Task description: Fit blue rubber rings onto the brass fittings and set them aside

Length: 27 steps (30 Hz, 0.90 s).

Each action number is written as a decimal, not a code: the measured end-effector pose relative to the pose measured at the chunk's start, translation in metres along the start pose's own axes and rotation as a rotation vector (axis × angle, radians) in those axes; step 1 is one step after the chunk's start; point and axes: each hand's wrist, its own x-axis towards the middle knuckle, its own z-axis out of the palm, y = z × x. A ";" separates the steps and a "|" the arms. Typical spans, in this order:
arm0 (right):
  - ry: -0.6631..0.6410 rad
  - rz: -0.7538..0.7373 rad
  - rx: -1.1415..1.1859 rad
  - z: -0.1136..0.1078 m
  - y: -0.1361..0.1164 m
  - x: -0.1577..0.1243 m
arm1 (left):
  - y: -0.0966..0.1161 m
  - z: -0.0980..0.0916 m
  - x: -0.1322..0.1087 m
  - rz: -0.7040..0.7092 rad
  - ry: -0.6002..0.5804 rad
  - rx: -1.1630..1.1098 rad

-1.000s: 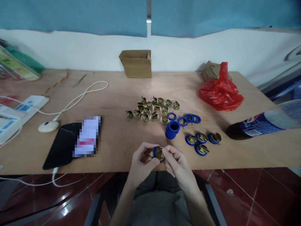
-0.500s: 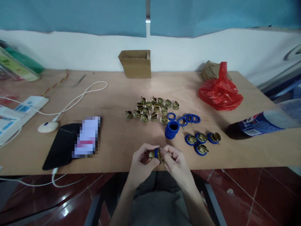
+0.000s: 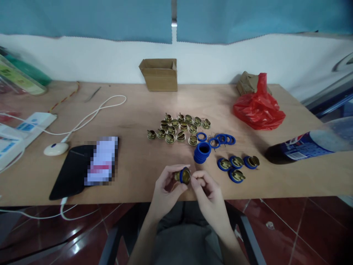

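My left hand (image 3: 166,187) grips a brass-coloured round fitting with a blue ring (image 3: 185,175) between thumb and fingers. The fitting's round, hollow-looking side is turned toward my right hand (image 3: 206,188). Thumb and forefinger of that hand are pinched together close to the fitting's right edge; whatever they hold is too small to make out. Just beyond the hands stands a stack of blue rings (image 3: 202,153). Loose blue rings (image 3: 221,138) lie behind it, with thin wires among them. Several brass fittings with blue rings (image 3: 236,175) sit to the right.
Rows of brass fittings without blue rings (image 3: 181,137) lie mid-table. Behind are a cardboard box (image 3: 162,79) and a red plastic bag (image 3: 259,110). A cola bottle (image 3: 300,147) is at right. Phones (image 3: 71,169), a white cable (image 3: 95,112) and a power strip (image 3: 35,125) occupy the left.
The fitting in my left hand has turned so its round face shows more. My right fingers have moved slightly right, off its face to its edge.
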 end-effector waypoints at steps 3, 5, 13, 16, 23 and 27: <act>-0.033 -0.071 -0.111 0.001 -0.002 -0.005 | -0.002 0.000 0.000 0.031 0.006 0.018; -0.054 -0.102 -0.150 0.002 -0.001 -0.006 | -0.003 0.001 0.000 0.065 0.010 0.038; -0.150 0.085 0.119 -0.012 0.007 0.011 | -0.002 0.004 -0.002 0.074 -0.002 0.208; -0.234 0.245 0.310 -0.020 0.012 0.016 | 0.001 0.007 -0.002 0.063 -0.002 0.234; 0.004 0.026 -0.018 -0.025 0.009 0.006 | 0.002 0.015 -0.004 0.076 0.068 0.265; 0.020 -0.098 -0.355 -0.022 0.001 -0.007 | 0.001 0.014 -0.007 0.054 0.031 0.335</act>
